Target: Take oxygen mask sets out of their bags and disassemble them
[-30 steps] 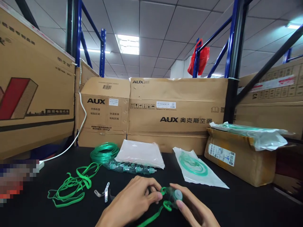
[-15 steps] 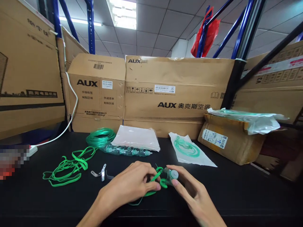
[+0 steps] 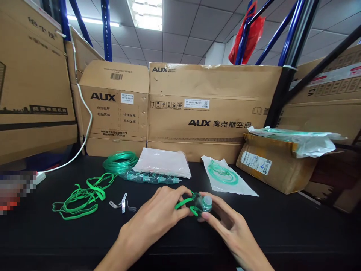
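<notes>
A small clear-green oxygen mask (image 3: 198, 201) with a pale round port is held over the near middle of the black table. My right hand (image 3: 229, 218) grips its right side, thumb below the port and fingers behind. From the left, my left hand (image 3: 165, 209) pinches a bright green elastic strap (image 3: 183, 203) at the mask's left edge. Another bit of the strap loops out below that edge. My left fingertips are partly hidden behind the hand. Left of my hands lie small metal strips (image 3: 123, 203) and a loose pile of green elastic straps (image 3: 80, 203).
Behind my hands lie a coil of green tubing (image 3: 120, 161), white sheets (image 3: 163, 162), clear-green parts in a bag (image 3: 152, 177) and a white packet with tubing (image 3: 222, 174). A carton (image 3: 270, 162) stands at right. Large cardboard panels (image 3: 211, 101) wall off the back.
My left hand has drawn closer to the mask. The strap end that hung below my left hand is out of sight now, and the mask has turned slightly.
</notes>
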